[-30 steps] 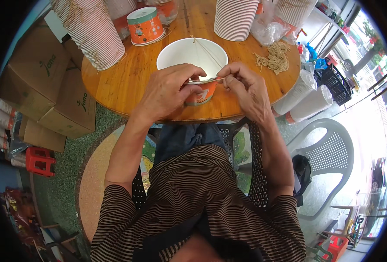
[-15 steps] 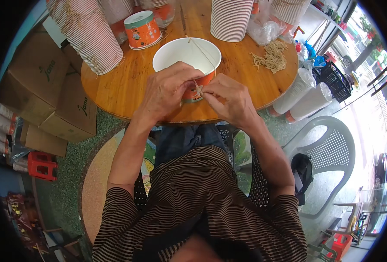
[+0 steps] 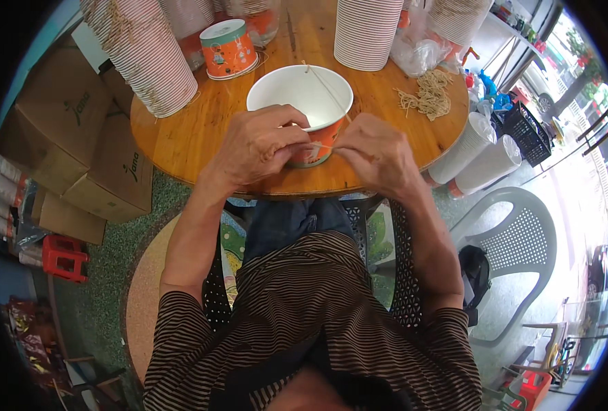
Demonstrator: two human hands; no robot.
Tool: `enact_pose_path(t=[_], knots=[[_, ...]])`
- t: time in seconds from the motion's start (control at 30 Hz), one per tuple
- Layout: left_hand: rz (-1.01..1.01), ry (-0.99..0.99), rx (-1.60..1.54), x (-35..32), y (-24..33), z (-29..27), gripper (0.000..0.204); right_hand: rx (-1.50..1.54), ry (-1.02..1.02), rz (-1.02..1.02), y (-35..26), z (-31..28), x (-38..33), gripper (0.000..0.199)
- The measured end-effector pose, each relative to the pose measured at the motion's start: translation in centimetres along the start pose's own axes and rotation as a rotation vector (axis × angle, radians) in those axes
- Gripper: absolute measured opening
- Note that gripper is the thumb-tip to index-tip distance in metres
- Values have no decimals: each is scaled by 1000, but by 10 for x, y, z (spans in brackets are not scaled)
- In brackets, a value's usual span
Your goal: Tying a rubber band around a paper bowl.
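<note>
A paper bucket (image 3: 283, 92), white inside with an orange patterned wall, stands at the table's near edge, its mouth up. Twine (image 3: 329, 90) runs over its open mouth from the far rim toward my right hand. My left hand (image 3: 261, 145) is closed in a pinch at the bucket's near left side. From its fingertips a short length of the twine stretches across the front of the wall. Closed on the other end is my right hand (image 3: 378, 152), just right of the bucket. Both hands partly cover the bucket's near wall.
On the round wooden table (image 3: 174, 147) lies a heap of loose twine (image 3: 425, 94) at the right. Tall stacks of paper buckets (image 3: 143, 58) and a single upturned orange bucket (image 3: 228, 51) stand farther back. Cardboard boxes (image 3: 108, 171) sit left; a grey plastic chair (image 3: 516, 240) stands right.
My hands have drawn apart, the right one moving rightward, and the twine between them is now stretched straight where a small bunched loop was.
</note>
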State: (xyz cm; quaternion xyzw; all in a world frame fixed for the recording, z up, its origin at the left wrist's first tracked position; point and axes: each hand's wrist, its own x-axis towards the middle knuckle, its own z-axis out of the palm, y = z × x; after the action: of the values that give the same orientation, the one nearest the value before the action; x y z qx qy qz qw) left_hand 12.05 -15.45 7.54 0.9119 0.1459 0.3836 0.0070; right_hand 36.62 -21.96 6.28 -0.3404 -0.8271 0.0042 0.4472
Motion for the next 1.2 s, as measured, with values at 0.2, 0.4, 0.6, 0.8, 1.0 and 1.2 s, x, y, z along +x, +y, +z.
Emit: enact_pose_path(t=[0.2, 0.4, 0.6, 0.8, 1.0, 1.2], knots=[[30, -36, 56, -2, -8, -7, 24, -65, -76, 42, 11, -17, 3, 9], [-150, 2, -158, 2, 0, 2, 38, -18, -62, 71, 8, 9, 2, 11], [-379, -13, -269, 2, 4, 2, 46, 80, 48, 203, 2, 32, -2, 12], [-463, -28, -409, 4, 13, -4, 47, 37, 145, 264, -8, 48, -4, 12], [-449, -17, -404, 4, 20, -6, 42, 75, 242, 296, -20, 53, -3, 10], [-400, -69, -352, 6, 22, -10, 30, 212, 260, 391, -17, 54, -6, 7]])
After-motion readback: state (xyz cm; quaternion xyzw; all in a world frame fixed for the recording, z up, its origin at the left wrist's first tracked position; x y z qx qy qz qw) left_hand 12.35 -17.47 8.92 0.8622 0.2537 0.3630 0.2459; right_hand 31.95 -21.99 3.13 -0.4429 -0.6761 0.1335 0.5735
